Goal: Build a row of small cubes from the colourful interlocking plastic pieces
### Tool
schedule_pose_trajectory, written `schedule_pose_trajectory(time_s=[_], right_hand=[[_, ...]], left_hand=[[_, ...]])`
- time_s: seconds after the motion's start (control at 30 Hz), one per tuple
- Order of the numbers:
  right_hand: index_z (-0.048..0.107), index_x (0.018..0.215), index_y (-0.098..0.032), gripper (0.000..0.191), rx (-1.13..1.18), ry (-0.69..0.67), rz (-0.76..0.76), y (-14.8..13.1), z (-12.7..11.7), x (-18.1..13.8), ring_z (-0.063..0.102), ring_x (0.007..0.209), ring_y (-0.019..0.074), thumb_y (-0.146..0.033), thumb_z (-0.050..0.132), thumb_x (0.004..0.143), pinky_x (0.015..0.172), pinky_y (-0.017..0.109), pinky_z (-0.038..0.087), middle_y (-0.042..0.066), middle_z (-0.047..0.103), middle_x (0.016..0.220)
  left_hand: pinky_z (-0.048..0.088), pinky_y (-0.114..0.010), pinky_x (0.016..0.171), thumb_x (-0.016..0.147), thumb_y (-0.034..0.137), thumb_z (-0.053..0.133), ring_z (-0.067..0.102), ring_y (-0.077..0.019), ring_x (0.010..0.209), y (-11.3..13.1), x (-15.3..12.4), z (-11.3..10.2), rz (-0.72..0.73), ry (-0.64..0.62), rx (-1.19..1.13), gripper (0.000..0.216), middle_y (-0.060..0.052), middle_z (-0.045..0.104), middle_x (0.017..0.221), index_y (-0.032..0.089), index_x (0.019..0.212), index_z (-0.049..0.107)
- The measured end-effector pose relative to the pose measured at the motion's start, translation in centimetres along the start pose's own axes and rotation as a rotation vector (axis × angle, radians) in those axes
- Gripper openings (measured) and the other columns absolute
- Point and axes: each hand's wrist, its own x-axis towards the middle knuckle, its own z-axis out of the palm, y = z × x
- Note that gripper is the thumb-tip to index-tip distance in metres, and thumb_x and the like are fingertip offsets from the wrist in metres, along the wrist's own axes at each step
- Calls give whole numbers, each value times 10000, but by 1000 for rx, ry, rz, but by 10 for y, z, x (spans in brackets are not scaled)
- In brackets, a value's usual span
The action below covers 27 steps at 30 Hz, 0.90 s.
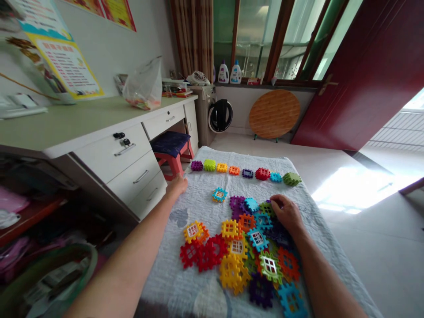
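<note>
Pile: overlapping plastic window blocks (237,248) in red, yellow, orange, purple, blue and green on the cloth-covered worktop (318,234).
Right hand (289,214): at the pile's far right corner, fingers bent down beside a green block (266,209); a bit of purple seems to show at the fingertips, but the view is too small to tell whether they grip it.
Left hand (178,185): beyond the pile and to its left, by the worktop's edge; fingers loosely curled, how far open and whether they hold anything cannot be told.
Colour row (234,170): beyond the pile; purple, lime, yellow, orange, dark blue, red, light blue and olive from left to right.
Lone blue block (219,194): just beyond the pile, apart from it, with a white lattice and orange beneath.
Red stool (174,152): beyond the pile, farther left.
</note>
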Motion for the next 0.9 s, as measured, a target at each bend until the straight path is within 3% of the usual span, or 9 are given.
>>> schedule_pose_trajectory(time_s=[0.23,0.9], right_hand=[[669,813,-207,243,-2,-10,-1,1,1,0,622,697,194,-362,494,748,729,324,473,34,691,770],[673,826,-200,229,10,-11,-22,0,1,-6,621,694,191,-341,506,756,732,329,482,37,696,778]], left_hand=[[474,-428,840,919,414,286,626,-334,1095,7,-19,2,-25,25,37,492,-200,634,1215,178,1309,471],[474,-453,817,912,426,270,643,-356,1036,-9,-30,3,2,44,26,492,-226,671,1097,154,1253,495]])
